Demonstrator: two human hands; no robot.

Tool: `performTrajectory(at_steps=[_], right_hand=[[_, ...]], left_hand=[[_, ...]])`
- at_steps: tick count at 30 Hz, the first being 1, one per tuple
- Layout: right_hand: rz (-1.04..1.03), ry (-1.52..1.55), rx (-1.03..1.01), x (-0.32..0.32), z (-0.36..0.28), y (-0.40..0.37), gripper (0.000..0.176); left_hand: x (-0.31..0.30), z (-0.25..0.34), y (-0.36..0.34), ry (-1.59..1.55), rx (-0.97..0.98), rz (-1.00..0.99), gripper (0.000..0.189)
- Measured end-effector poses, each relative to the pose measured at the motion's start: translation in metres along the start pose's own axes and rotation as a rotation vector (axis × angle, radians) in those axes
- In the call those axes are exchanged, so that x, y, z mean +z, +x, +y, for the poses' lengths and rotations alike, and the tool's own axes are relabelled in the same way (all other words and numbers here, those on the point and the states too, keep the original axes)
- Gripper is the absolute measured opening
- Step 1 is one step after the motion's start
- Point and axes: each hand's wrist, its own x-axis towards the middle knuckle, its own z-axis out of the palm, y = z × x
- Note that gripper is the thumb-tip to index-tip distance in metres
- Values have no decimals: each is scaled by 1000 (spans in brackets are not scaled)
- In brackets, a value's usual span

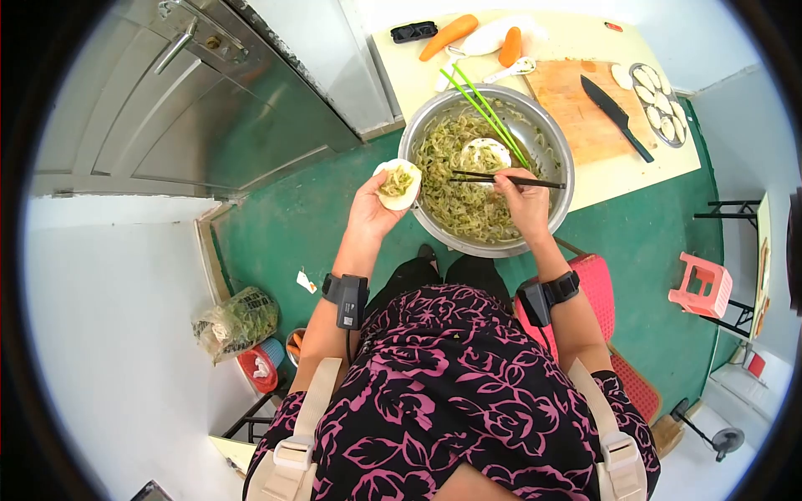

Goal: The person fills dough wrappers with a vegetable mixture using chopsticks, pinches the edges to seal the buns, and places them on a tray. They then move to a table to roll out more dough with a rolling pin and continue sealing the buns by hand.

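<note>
My left hand [373, 209] holds a round white dough wrapper [396, 203] at the left rim of a large metal bowl [561, 132]. A small mound of green shredded filling [399, 181] lies on the wrapper. In my right hand [526, 207] is a pair of black chopsticks [478, 177], their tips over the filling mixture [459, 213] in the bowl. A round white piece [486, 153], partly covered with filling, sits amid the mixture. Long green chopsticks [489, 113] lean across the bowl's far rim.
Right of the bowl, a black knife [614, 113] lies on a wooden cutting board [555, 79]. Beyond it stands a plate [681, 138] of several filled dough pieces. Carrots [451, 37], a white radish [493, 37] and a white spoon [514, 68] lie behind. A red chair [595, 292] stands close at right.
</note>
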Motion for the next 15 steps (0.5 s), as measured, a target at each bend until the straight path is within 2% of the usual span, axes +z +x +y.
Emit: performTrajectory(at_steps=[3, 6, 11, 15], right_hand=[[157, 109, 192, -4, 8, 1, 10], [328, 331, 250, -18, 21, 1, 12], [407, 468, 334, -45, 17, -8, 17], [441, 567, 350, -53, -10, -13, 16]], left_hand=[[4, -2, 1, -21, 5, -38, 29], [6, -2, 1, -40, 2, -66, 29], [6, -3, 10, -59, -18, -56, 30], [14, -12, 16, -22, -64, -76, 31]])
